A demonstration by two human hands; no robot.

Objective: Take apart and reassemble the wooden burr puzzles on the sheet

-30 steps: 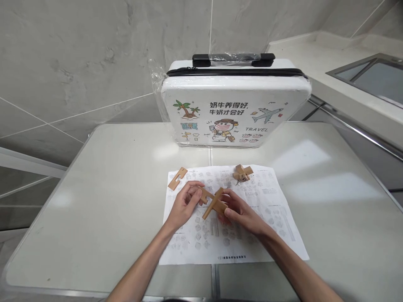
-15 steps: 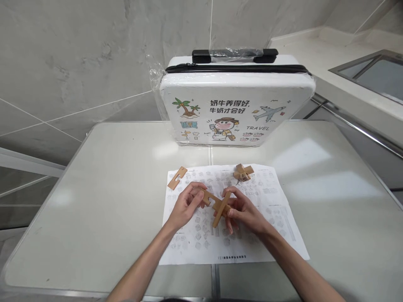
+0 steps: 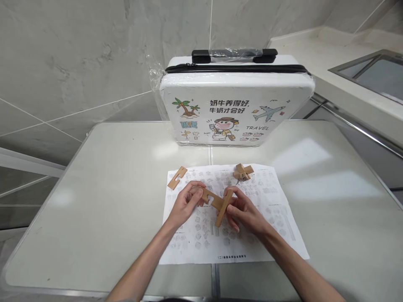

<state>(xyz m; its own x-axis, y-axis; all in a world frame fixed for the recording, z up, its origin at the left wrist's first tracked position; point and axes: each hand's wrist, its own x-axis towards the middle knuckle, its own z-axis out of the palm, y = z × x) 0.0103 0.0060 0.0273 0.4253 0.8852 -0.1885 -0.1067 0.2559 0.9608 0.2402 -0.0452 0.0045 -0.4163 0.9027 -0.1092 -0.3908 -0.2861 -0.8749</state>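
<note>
My left hand (image 3: 189, 200) pinches the left end of a flat, notched wooden puzzle piece (image 3: 214, 201) above the printed sheet. On the right, my right hand (image 3: 247, 212) has its fingers closed on a second wooden puzzle piece (image 3: 224, 208), a longer bar lying crosswise over the first one's right end. The two pieces meet there, but how they fit together is partly hidden by my right fingers. Another notched wooden piece (image 3: 177, 178) rests on the sheet's upper left corner. Near the upper right stands a small assembled wooden puzzle (image 3: 243, 172).
Under my hands lies a paper sheet (image 3: 176, 253) printed with small diagrams. Behind it a white suitcase (image 3: 195, 90) in plastic wrap stands on the pale folding table (image 3: 103, 201). A tiled wall (image 3: 94, 54) rises behind, and a counter (image 3: 317, 48) is at the right.
The crosswise bar has turned slightly and shifted right, nearer the end of the notched piece. My right fingers have curled in further; my left hand has hardly moved.
</note>
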